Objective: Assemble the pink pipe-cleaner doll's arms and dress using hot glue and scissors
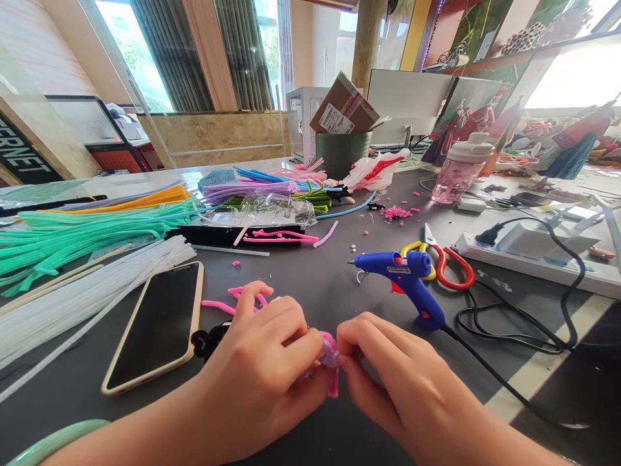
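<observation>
My left hand (276,349) is closed around a small pink and purple pipe-cleaner piece (330,353), mostly hidden by the fingers. My right hand (392,375) pinches at the right side of that same piece; its fingertips hide the exact grip. Behind my left hand, pink pipe cleaners (218,305) and a fuzzy black pipe-cleaner piece (208,340) stick out. A blue glue gun (402,268) rests just beyond my right hand, its nozzle pointing left. Scissors with red and yellow handles (453,268) lie against the back of it.
A phone (160,323) lies left of my hands. Green pipe cleaners (97,233) and white ones (97,301) are bundled at the left. Pink scraps (395,212) lie further back. At the right are a power strip (533,259), black cables (514,330) and a pink bottle (458,171).
</observation>
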Available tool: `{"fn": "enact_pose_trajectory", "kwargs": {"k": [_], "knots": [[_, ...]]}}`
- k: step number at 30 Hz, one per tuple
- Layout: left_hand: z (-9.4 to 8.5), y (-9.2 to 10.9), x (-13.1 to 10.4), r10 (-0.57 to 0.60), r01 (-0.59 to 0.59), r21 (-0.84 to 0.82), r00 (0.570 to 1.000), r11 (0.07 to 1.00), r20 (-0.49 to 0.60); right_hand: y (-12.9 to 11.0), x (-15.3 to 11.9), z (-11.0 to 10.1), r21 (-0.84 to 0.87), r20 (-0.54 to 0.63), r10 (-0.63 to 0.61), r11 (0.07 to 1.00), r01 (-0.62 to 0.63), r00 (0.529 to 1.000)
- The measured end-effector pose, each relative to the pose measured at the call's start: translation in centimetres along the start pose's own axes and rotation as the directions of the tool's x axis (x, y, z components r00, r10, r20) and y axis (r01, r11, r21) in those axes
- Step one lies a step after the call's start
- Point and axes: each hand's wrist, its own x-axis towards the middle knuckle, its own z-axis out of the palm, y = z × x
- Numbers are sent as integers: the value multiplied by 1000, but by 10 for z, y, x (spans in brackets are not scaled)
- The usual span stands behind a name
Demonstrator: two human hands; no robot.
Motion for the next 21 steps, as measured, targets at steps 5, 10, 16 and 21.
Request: {"fn": "enact_pose_trajectory", "kwargs": {"k": [5,10,16,21], "knots": [[1,-1,-1,28,-28,7,999,1000,-20,-1,-1,0,36,12,18,999,-19,1000],[3,-1,-2,51,-50,20,998,999,-31,1,-1,-1,77,45,48,996,-51,998],[3,-3,-4,109,-107,60,993,992,-35,3,-2,-1,136,44,57,989,-63,997],[4,-5,-5,153,-148,95,987,984,-50,5,-3,0,159,2,85,984,-85,996]]}}
